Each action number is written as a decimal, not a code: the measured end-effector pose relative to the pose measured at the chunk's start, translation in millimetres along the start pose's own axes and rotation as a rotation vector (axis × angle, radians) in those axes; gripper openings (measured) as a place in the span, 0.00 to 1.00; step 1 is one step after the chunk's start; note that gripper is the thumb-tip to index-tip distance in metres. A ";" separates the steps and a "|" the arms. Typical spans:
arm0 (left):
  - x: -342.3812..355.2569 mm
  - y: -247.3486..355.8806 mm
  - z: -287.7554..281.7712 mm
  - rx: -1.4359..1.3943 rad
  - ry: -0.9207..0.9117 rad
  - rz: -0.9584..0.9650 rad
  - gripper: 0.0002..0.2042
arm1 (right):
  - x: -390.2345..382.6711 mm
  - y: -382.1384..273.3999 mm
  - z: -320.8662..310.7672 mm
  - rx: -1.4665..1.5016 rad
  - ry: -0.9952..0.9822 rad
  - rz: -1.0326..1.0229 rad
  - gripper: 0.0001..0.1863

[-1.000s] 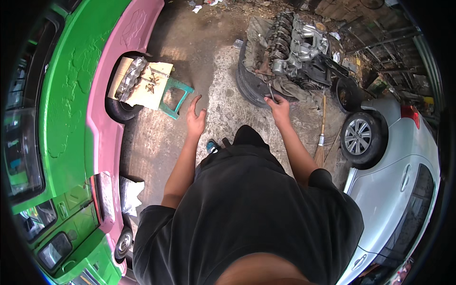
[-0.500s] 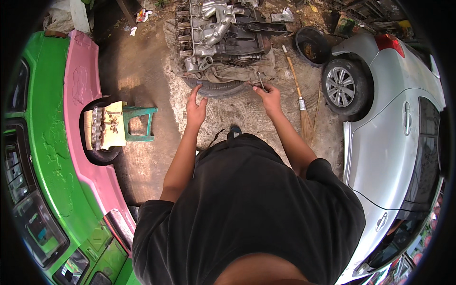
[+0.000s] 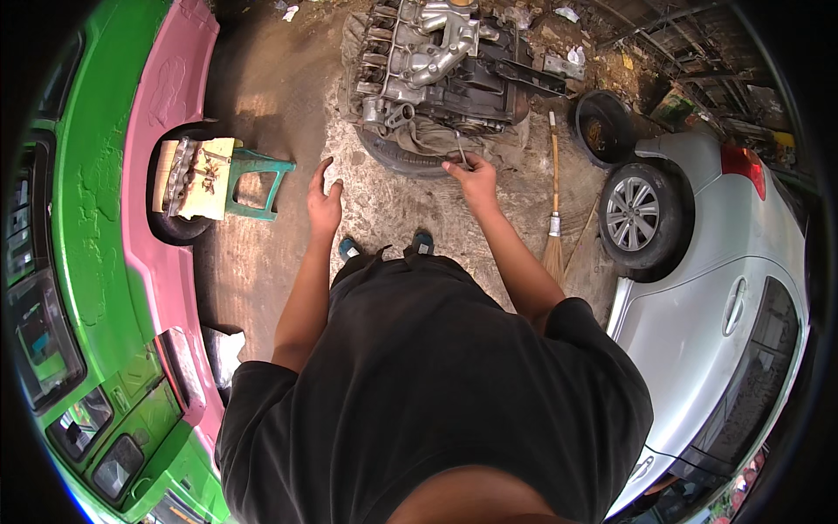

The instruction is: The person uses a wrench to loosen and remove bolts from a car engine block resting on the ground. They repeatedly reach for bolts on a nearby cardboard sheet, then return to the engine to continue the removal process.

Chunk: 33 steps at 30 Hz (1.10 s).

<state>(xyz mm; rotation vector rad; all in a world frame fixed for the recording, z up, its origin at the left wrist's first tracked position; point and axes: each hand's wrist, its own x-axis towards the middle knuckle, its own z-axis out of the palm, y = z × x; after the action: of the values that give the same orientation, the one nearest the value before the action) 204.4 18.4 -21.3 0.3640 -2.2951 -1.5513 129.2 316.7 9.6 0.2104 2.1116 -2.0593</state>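
Observation:
My right hand (image 3: 476, 186) pinches a slim metal tool (image 3: 462, 148) between thumb and fingers. The tool points away from me, toward the engine, and is too small to name by kind. Fingers apart and holding nothing, my left hand (image 3: 324, 205) hangs over the floor between a green stool and the engine. Ahead of both hands, a metal engine (image 3: 436, 74) with silvery intake pipes rests on grey cloth (image 3: 425, 140) over a tire (image 3: 390, 157) lying flat. My right hand is nearest the tire's near edge.
A green plastic stool (image 3: 262, 183) at left bears cardboard with a metal part (image 3: 182, 179) and small pieces. A pink and green vehicle (image 3: 92, 210) lines the left, a silver car (image 3: 698, 314) the right. A broom (image 3: 555, 192) and black basin (image 3: 604, 127) lie right of the engine.
The view has shifted, bringing both feet into sight. My left hand has moved left, away from the tire. My right hand keeps its pinch on the slim metal tool.

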 end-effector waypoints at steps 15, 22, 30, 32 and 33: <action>-36.4 -116.0 -231.3 0.120 0.564 -0.363 0.22 | 26.7 36.2 354.1 -0.200 -0.683 0.012 0.08; 0.9 -222.1 -364.5 0.069 0.667 -0.544 0.21 | 34.3 104.8 593.7 -0.265 -0.820 0.190 0.08; 61.1 -340.4 -470.1 0.019 0.568 -0.613 0.22 | 102.7 213.1 812.4 -0.735 -0.693 -0.052 0.09; 74.3 -361.1 -484.7 0.046 0.529 -0.632 0.22 | 120.0 221.5 833.6 -0.883 -0.703 -0.224 0.12; 80.0 -369.3 -489.8 0.038 0.525 -0.634 0.23 | 125.6 223.9 843.1 -0.953 -0.731 -0.233 0.12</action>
<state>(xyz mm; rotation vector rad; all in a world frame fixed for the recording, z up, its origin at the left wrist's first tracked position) 344.5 -561.2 -185.8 1.4291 -1.8727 -1.4201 85.9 -522.9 -255.0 -0.8031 2.3345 -0.7633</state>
